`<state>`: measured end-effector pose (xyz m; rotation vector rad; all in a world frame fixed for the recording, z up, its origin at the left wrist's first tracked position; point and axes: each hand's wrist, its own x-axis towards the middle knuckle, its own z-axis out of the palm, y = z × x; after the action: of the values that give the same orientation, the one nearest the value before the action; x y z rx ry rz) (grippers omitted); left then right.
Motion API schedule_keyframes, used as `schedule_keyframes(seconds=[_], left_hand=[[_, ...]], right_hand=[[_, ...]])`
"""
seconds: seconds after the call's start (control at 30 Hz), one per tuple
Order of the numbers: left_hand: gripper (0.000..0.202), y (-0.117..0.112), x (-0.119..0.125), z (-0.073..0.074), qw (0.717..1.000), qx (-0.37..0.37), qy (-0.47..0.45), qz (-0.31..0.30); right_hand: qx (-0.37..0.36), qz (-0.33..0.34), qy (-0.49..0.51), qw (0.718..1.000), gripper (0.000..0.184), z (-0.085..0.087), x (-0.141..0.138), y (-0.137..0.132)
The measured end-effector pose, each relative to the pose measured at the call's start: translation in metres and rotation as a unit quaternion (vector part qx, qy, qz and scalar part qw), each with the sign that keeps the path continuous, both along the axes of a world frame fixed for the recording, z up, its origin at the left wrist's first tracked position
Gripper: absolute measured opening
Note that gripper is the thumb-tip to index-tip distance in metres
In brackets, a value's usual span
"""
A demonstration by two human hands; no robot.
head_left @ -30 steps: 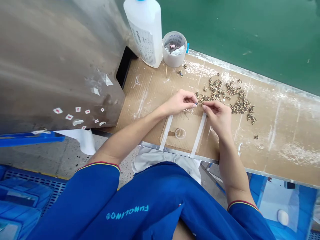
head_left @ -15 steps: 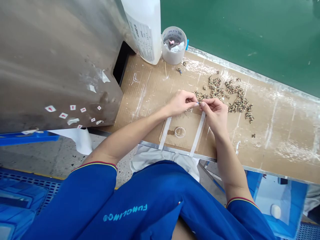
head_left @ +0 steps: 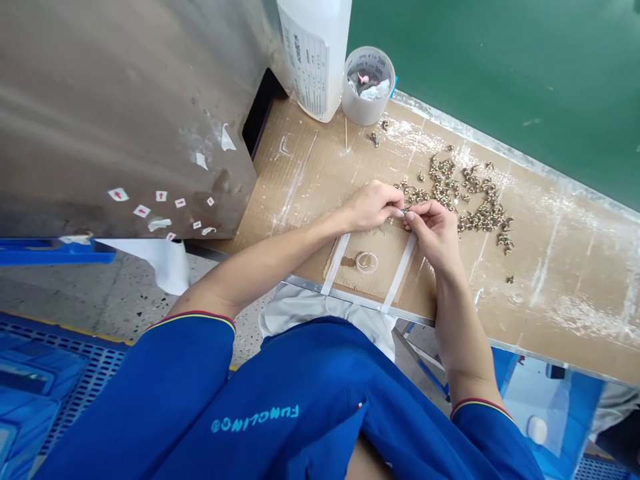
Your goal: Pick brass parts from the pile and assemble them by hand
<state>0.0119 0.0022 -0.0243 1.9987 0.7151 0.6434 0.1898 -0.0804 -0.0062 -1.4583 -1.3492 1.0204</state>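
My left hand (head_left: 374, 205) and my right hand (head_left: 434, 230) meet fingertip to fingertip above a cardboard-covered bench (head_left: 310, 173). Both are pinched on one tiny metal piece (head_left: 405, 211) held between them; its shape is too small to make out. Just beyond my fingers lies a scattered heap of small brass-coloured parts (head_left: 463, 193). Under my hands a cardboard patch is held down by two white tape strips (head_left: 400, 273), with a small clear ring (head_left: 367, 261) on it.
A large white plastic bottle (head_left: 316, 53) and a small round tub (head_left: 369, 85) with scraps stand at the bench's far end. A metal cabinet (head_left: 120, 113) with arrow stickers rises at left, a green wall behind. Blue crates (head_left: 40, 387) lie on the floor.
My hands stay pinched together on the small piece, my right hand's fingers closing in more tightly. The camera has shifted, so the bench and bottle sit further right in view.
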Motion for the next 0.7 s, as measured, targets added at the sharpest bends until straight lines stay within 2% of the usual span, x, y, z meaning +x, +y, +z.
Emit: schedule_keyframes(seconds=[0.1, 0.33, 0.6, 0.7], left_hand=[[0.014, -0.001, 0.0, -0.003, 1.0, 0.008, 0.012, -0.008], [0.014, -0.001, 0.0, -0.002, 1.0, 0.004, 0.01, -0.003], [0.008, 0.003, -0.004, 0.009, 0.997, -0.079, -0.016, -0.006], [0.01, 0.003, -0.005, 0.01, 0.996, -0.085, -0.018, 0.002]], right_hand=[[0.005, 0.008, -0.003, 1.0, 0.047, -0.003, -0.001, 0.0], [0.012, -0.034, -0.03, 0.999, 0.042, -0.006, -0.009, -0.004], [0.013, -0.057, 0.004, 0.998, 0.039, -0.007, -0.009, 0.0], [0.025, -0.066, 0.01, 0.997, 0.035, -0.007, -0.011, -0.001]])
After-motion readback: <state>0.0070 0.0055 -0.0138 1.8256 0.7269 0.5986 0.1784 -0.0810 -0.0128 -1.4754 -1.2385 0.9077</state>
